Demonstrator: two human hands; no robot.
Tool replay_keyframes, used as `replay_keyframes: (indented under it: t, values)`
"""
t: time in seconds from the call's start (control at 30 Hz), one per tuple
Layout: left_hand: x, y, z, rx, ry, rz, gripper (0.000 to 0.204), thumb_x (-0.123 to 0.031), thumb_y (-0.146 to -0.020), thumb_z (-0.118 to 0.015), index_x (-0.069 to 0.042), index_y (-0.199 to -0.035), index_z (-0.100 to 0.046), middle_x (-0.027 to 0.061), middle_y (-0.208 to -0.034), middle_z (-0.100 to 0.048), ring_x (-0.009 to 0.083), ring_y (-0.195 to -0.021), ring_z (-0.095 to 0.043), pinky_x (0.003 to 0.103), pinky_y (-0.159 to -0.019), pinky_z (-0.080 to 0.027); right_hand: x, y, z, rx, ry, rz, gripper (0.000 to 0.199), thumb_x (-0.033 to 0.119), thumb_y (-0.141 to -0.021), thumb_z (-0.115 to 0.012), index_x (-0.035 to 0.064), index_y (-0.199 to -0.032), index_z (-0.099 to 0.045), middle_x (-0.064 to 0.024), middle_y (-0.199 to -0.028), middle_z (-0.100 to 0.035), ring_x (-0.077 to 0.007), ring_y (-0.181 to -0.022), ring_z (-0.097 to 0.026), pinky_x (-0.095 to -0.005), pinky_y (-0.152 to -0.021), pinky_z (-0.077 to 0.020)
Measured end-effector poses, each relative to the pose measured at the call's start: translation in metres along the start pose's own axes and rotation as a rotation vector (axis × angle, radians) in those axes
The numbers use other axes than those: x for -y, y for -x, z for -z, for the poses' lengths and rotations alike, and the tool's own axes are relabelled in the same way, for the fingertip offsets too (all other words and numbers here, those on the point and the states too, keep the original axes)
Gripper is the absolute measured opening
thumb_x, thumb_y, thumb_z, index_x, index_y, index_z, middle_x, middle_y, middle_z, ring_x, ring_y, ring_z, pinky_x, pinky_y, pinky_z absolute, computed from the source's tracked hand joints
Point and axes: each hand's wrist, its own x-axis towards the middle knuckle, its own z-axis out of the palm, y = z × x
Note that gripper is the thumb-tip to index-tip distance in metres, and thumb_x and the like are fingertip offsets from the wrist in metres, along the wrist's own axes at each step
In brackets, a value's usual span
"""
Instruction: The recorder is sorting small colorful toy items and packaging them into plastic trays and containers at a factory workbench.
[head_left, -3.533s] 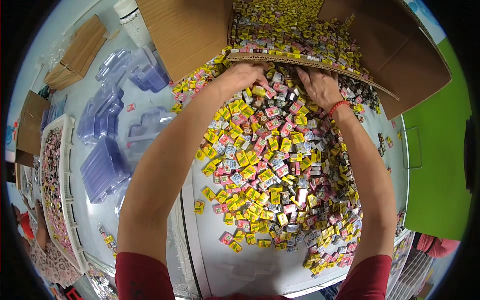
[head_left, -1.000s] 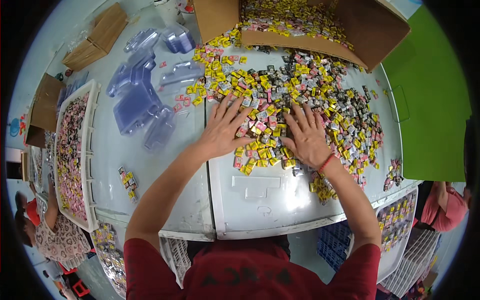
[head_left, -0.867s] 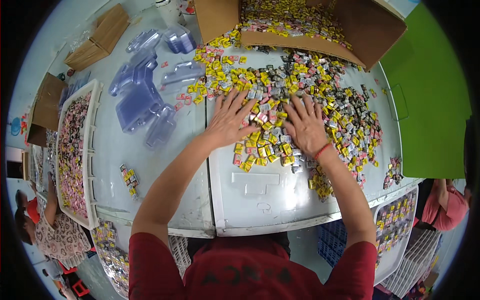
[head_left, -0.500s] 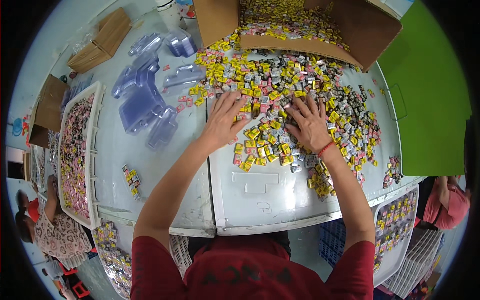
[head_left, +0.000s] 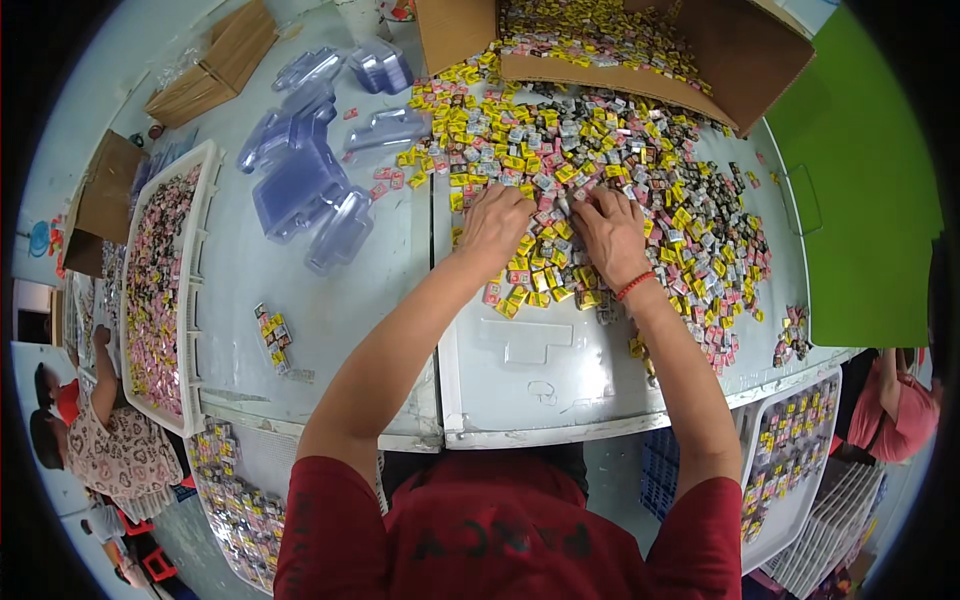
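A wide heap of small wrapped pieces point(head_left: 690, 215) in yellow, pink, silver and black covers the table's right half. Both hands work in the near middle of it. My left hand point(head_left: 495, 228) has its fingers curled down among the pieces, and its fingertips are hidden. Close by on the right, my right hand point(head_left: 612, 238), with a red bracelet at the wrist, bends its thumb and fingers together over the pieces. What either hand grips cannot be made out. Nearer me lies a clear T-shaped plastic tray point(head_left: 525, 341).
An open cardboard box point(head_left: 610, 78) spills more pieces at the back. Clear plastic trays point(head_left: 305, 185) are piled on the left. Beyond them stands a white crate point(head_left: 190, 300) of pieces. A small filled pack point(head_left: 272, 338) lies front left. Other people sit at both sides.
My spread fingers have drawn together, both hands curling into the heap. My left hand has moved right, nearer to my right hand. The whole view has shifted slightly.
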Motion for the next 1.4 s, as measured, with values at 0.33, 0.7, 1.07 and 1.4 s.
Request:
replay_keyframes:
  t: [0.33,0.7,1.07,1.4]
  values:
    - [-0.003,0.003,0.013,-0.042,0.083,0.015,0.018,-0.004,-0.072,-0.067,-0.004,-0.09,-0.067,0.0131,-0.088,-0.062,0.031,-0.092,-0.058,0.044,-0.081,-0.048,-0.011,0.008,0.004,-0.073,-0.197,-0.138,0.015,0.015,-0.084,-0.067,0.0089,-0.097,-0.07,-0.0106,-0.11,-0.063,-0.0298,-0.105,-0.056,-0.0445,-0.096,-0.0389]
    - [0.01,0.014,0.005,-0.001,0.176,-0.022,0.022,-0.009,-0.073,-0.073,-0.002,-0.092,-0.065,0.0133,-0.091,-0.063,0.0331,-0.091,-0.059,0.042,-0.079,-0.049,0.031,-0.027,0.001,-0.102,-0.036,-0.052,0.011,0.015,-0.084,-0.066,0.0089,-0.093,-0.062,-0.0124,-0.074,-0.066,-0.0273,-0.071,-0.065,-0.0388,-0.068,-0.0498]
    - [0.012,0.007,0.033,-0.093,0.173,-0.01,0.024,-0.024,-0.078,-0.074,-0.008,-0.095,-0.069,0.0103,-0.085,-0.065,0.03,-0.082,-0.061,0.04,-0.075,-0.05,0.024,-0.054,-0.024,0.113,-0.048,0.019,0.024,0.027,-0.087,-0.062,0.0036,-0.087,-0.058,-0.0176,-0.074,-0.065,-0.0379,-0.069,-0.063,-0.0462,-0.06,-0.0499]
    - [-0.07,0.126,0.077,0.005,0.501,0.018,0.021,-0.015,-0.075,-0.075,-0.006,-0.091,-0.066,0.0063,-0.092,-0.063,0.0249,-0.085,-0.061,0.036,-0.077,-0.05,0.066,0.064,0.079,0.315,-0.543,-0.256,0.019,0.022,-0.087,-0.067,0.0056,-0.095,-0.063,-0.0078,-0.076,-0.067,-0.0166,-0.061,-0.061,-0.0297,-0.057,-0.0476]
